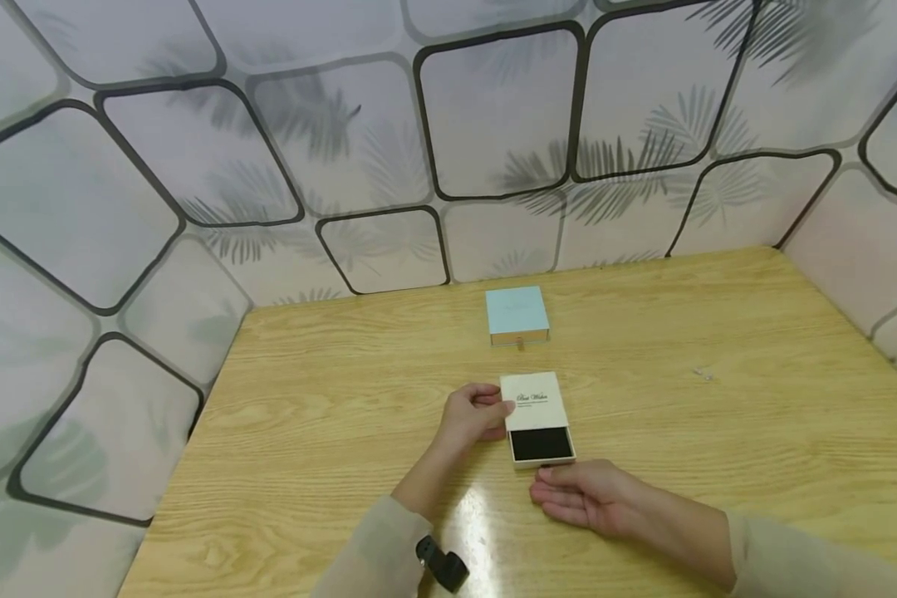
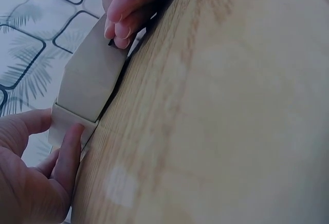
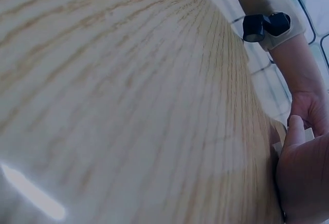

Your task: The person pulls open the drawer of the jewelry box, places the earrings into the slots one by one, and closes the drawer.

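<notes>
A white sliding gift box [image 1: 532, 400] with "Best Wishes" lettering lies on the wooden table [image 1: 329, 390]. Its drawer is partly pulled out toward the person and shows a black lining [image 1: 541, 443]. My left hand [image 1: 473, 414] grips the sleeve's left side, thumb on top. At the drawer's front edge, my right hand [image 1: 594, 497] pinches a small dark pull tab [image 2: 110, 42] between thumb and fingers. The box's pale side [image 2: 92, 75] shows between both hands in the left wrist view. In the right wrist view my right hand [image 3: 308, 180] hides most of the box.
A light blue box [image 1: 517, 311] with an orange-brown front and a small tab stands behind the white one. Tiny clear bits [image 1: 703, 374] lie to the right. Patterned fabric walls [image 1: 501, 116] border the table. A black wrist device [image 1: 443, 565] sits on the left sleeve.
</notes>
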Tool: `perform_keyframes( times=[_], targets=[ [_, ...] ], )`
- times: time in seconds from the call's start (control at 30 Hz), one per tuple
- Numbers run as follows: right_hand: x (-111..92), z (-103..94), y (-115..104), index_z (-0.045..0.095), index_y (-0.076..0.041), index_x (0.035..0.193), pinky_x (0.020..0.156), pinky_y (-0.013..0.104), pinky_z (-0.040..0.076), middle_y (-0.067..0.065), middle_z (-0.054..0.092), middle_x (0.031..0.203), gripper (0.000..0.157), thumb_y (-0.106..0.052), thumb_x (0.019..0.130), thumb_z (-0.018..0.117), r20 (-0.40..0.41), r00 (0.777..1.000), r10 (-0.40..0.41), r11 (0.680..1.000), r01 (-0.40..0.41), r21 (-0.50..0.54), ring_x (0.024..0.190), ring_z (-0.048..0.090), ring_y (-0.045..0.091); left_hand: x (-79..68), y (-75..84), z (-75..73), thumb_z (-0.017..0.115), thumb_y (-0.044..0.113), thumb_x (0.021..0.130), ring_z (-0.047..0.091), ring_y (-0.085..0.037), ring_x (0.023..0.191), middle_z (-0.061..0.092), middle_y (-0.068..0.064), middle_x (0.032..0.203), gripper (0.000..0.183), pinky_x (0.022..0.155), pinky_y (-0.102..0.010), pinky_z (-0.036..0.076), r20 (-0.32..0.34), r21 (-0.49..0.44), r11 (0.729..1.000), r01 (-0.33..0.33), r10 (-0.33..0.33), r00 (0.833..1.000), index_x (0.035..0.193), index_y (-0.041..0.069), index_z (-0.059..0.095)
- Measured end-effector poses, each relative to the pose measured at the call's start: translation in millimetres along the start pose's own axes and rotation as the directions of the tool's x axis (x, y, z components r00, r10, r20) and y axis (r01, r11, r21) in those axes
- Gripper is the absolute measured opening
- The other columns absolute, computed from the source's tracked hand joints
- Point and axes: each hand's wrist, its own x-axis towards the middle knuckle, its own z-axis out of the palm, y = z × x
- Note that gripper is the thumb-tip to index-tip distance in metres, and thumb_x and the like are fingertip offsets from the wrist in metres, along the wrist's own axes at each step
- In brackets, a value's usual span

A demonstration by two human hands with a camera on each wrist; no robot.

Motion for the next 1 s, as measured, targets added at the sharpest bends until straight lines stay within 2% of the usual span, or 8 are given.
perform_keyframes(
  times=[0.17, 0.7, 1.0],
  targets=[
    [-1, -0.8, 3, 0.067, -0.003, 0.091, 0.084, 0.035, 0.056, 0.011, 0.072, 0.088, 0.005, -0.005, 0.089, 0.063, 0.005, 1.0, -0.011, 1.0, 0.011, -0.002, 0.085, 0.07, 0.019, 7.2, -9.9, -0.6, 0.071, 0.005, 0.082, 0.056, -0.016, 0.083, 0.055, -0.011, 0.103, 0.044, 0.068, -0.038, 0.06, -0.011, 0.008, 1.0, -0.003, 0.003, 1.0, 0.121, -0.008, 0.054],
    [-8, -0.5, 4, 0.067, -0.003, 0.091, 0.083, 0.032, 0.057, 0.011, 0.072, 0.087, 0.006, -0.003, 0.09, 0.061, 0.042, 0.999, -0.008, 1.0, 0.008, -0.002, 0.083, 0.07, 0.018, 6.7, -6.5, 0.1, 0.071, 0.006, 0.082, 0.055, -0.017, 0.084, 0.054, -0.01, 0.103, 0.044, 0.069, -0.036, 0.06, -0.021, 0.012, 1.0, 0.014, -0.014, 1.0, 0.121, -0.006, 0.055],
    [-13, -1.7, 10, 0.068, -0.003, 0.092, 0.082, 0.032, 0.057, 0.011, 0.072, 0.088, 0.008, -0.003, 0.091, 0.059, 0.035, 0.999, 0.005, 1.0, -0.006, 0.008, 0.084, 0.07, 0.018, 8.4, -9.0, -0.5, 0.071, 0.007, 0.082, 0.056, -0.017, 0.084, 0.054, -0.011, 0.103, 0.043, 0.069, -0.036, 0.06, -0.018, 0.01, 1.0, 0.004, -0.003, 1.0, 0.119, -0.006, 0.055]
  ],
)
